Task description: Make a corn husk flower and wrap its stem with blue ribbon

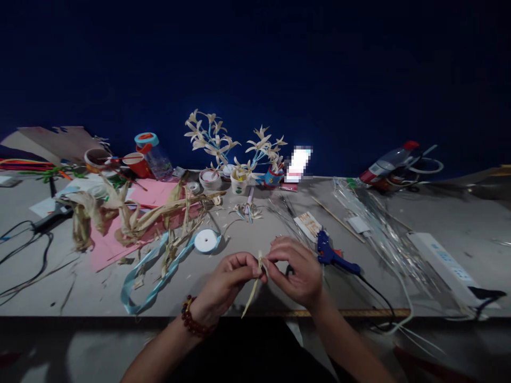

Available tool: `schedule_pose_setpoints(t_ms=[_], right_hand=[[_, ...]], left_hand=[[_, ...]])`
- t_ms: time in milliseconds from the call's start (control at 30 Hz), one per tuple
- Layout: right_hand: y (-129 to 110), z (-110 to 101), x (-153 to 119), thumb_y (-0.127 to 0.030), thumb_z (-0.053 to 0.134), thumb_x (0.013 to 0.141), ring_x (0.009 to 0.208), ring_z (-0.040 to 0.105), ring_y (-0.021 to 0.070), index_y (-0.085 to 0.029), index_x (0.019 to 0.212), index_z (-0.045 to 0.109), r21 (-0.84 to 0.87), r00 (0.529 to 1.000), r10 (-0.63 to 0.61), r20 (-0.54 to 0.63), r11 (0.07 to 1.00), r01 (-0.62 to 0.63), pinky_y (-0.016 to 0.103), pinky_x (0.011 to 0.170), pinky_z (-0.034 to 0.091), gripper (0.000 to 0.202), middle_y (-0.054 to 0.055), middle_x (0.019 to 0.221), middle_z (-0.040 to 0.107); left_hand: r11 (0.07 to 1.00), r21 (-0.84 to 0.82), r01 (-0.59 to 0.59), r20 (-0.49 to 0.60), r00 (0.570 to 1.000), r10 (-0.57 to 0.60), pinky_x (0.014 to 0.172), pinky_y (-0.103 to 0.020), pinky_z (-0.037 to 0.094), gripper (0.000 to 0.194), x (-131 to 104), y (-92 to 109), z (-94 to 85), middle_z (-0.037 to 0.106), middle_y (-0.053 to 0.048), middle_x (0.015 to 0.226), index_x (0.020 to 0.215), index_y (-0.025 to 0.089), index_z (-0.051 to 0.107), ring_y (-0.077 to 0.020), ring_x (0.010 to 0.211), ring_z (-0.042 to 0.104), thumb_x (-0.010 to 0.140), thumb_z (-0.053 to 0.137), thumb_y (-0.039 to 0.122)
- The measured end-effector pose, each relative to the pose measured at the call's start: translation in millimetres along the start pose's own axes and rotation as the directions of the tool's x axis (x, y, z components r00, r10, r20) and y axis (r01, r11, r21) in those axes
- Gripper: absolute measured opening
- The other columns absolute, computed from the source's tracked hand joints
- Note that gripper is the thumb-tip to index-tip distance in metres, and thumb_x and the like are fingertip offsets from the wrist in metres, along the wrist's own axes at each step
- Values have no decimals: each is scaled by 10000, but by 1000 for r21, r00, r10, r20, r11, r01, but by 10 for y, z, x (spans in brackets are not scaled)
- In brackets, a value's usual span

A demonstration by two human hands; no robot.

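In the head view, the left hand (235, 276) had its fingers curled in, thumb and forefinger pinched on a pale husk strip (250, 298). The strip hung below those fingertips toward the table (99, 287) edge, its upper end poking up between the two hands. The right hand (297, 271) was half curled, its thumb and forefinger drawn together right beside that upper end; whether they had hold of it, I cannot tell. A dark red beaded bracelet (194, 319) circled the left wrist.

Just beyond the left hand lay a white spool (206, 241), its light-blue ribbon (157, 290) looping out to the left. Farther left, dry husks (125, 213) were spread over pink paper (104, 252). Straight ahead of the hands, pale flowers on blue stems (209, 141) stood near a white cup (239, 182) and a blue cup (273, 177). Just right of the right hand rested a blue glue gun (337, 258), with a small packet (307, 226) ahead of it. Well to the right lay a white power strip (441, 260).
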State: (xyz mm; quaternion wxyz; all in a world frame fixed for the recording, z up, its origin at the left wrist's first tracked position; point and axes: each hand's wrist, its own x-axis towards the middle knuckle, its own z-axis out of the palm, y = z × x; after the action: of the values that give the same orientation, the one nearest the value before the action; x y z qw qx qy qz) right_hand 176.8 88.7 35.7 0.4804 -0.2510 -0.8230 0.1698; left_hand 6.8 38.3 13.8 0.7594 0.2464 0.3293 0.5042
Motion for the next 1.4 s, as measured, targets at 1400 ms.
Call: schedule_pose_setpoints(t_ms=[1400], right_hand=[[-58,44,-73,-82,689,851,777,639,187,-226,859,610,104,992,115,58,987,-121,355,751,511,164,18,790,669]], left_hand=[[991,73,-109,14,994,108,766,-249,470,168,-51,-20,-66,725,-31,722,721,150,687,-141,728,641,770,817,245]])
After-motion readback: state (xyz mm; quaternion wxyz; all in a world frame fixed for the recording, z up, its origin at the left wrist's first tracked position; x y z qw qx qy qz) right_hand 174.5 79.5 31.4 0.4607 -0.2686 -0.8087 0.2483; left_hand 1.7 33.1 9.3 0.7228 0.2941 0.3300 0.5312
